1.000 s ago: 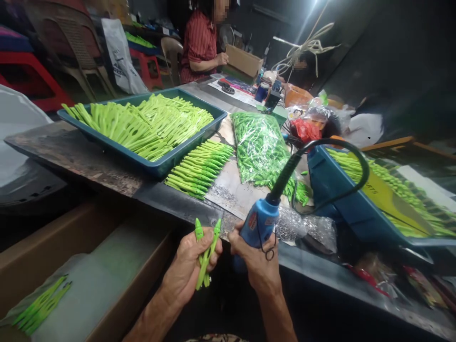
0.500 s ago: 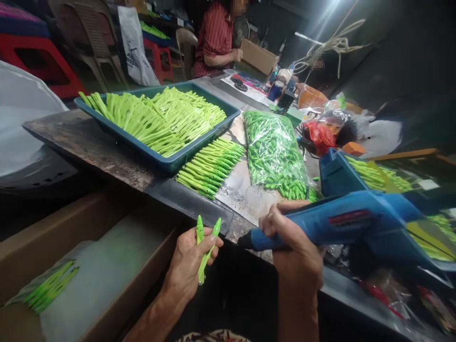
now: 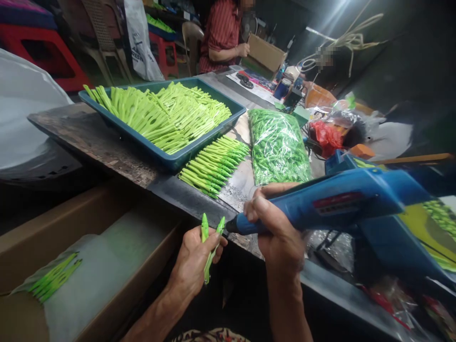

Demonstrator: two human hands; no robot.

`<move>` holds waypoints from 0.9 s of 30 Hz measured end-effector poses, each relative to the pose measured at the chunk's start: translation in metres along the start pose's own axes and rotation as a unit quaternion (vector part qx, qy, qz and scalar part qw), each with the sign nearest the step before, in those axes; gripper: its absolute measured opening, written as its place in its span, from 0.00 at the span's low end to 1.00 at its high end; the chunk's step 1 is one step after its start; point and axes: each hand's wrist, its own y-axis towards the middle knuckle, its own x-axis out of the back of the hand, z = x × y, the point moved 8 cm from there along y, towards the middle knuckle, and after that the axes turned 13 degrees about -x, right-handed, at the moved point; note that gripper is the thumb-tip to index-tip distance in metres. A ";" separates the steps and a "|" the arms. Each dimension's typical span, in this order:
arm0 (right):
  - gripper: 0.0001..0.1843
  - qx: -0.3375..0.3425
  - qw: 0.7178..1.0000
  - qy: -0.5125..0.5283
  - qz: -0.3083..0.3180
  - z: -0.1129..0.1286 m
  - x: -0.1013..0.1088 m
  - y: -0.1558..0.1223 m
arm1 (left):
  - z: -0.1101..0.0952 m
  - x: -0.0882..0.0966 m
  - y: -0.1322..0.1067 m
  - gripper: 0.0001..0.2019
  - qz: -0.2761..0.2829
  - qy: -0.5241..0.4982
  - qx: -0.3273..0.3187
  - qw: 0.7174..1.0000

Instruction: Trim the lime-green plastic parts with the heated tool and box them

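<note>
My left hand [image 3: 197,259] is closed around a green plastic piece with two prongs [image 3: 210,242], held upright just below the table edge. My right hand [image 3: 276,228] grips a blue electric hand tool [image 3: 335,202] held level, its dark tip touching the right prong's top. A row of finished green pieces [image 3: 213,166] lies on the table in front of a teal tray [image 3: 178,159] piled with more green parts.
A clear bag of green parts [image 3: 278,145] lies beyond the row. A second blue tray [image 3: 392,237] with green parts stands at right behind the tool. A cardboard box [image 3: 89,266] at lower left holds several green pieces [image 3: 53,278]. A person in a red shirt [image 3: 221,35] sits at the far end.
My right hand has swung the blue tool from upright to level and moved its tip left onto the green piece. My left hand has stayed put.
</note>
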 end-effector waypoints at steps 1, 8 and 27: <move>0.06 0.002 1.000 -0.008 0.003 -0.001 -0.002 0.001 | 0.000 -0.001 0.000 0.13 0.001 -0.003 0.001 1.000; 0.07 -0.001 0.999 -0.035 -0.016 0.001 -0.004 0.004 | -0.001 -0.005 0.000 0.12 0.006 -0.014 -0.008 1.000; 0.07 -0.029 0.991 -0.130 -0.025 0.004 -0.017 0.007 | 0.008 -0.001 0.002 0.14 -0.009 -0.040 0.004 0.999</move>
